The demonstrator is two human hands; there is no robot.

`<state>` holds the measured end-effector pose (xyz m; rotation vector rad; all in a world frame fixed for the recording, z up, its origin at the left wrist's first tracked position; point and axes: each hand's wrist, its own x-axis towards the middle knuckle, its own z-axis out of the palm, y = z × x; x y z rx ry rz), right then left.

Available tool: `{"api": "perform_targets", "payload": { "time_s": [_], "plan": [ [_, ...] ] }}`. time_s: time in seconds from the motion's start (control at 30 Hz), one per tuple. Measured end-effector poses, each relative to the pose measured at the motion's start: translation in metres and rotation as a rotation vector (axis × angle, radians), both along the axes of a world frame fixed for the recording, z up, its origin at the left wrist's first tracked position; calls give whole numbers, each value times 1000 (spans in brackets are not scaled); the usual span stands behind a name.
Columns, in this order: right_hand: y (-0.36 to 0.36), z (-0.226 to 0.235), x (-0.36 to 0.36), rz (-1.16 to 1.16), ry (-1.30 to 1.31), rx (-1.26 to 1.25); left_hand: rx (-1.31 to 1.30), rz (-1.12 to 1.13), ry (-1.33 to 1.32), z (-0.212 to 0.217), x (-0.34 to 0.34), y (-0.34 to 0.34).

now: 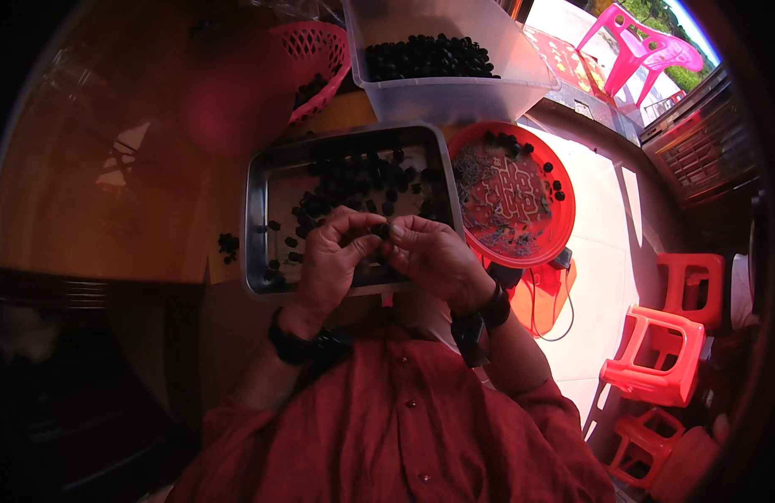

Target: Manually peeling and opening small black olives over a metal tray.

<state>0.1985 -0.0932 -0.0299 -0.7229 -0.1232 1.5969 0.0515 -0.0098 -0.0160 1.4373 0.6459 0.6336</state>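
My left hand (334,249) and my right hand (436,253) meet above the near edge of a metal tray (265,180). Between the fingertips of both hands is a small black ribbed piece (382,230), pinched from either side; its exact kind is too small to tell. Many similar black pieces (362,174) lie loose in the tray, thickest toward its far side. To the right stands a round red basin (565,180), with thin dark scraps (521,243) over its bottom and several black pieces by its far and right rim.
A clear plastic bin (454,99) heaped with black pieces stands beyond the tray. Beside it is a pink perforated basket (324,50). Several black pieces (228,247) lie left of the tray on the wooden table (111,210). Red stools (655,356) stand on the floor at right.
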Motion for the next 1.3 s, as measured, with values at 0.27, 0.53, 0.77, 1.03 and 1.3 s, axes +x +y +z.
{"api": "perform_targets", "payload": {
  "time_s": [0.27, 0.53, 0.77, 1.03, 1.3],
  "plan": [
    [-1, 3, -1, -2, 19, 11, 223, 58, 21, 3, 0, -2],
    [-1, 6, -5, -17, -4, 13, 186, 34, -42, -1, -2, -2],
    [1, 5, -13, -35, 20, 98, 153, -7, -94, -5, -8, 0],
    [14, 28, 21, -60, -122, 103, -179, 73, -55, 1, -3, 4],
    [50, 65, 82, -381, -30, 375, 8, 103, 270, -5, -21, 24]
  ]
}}
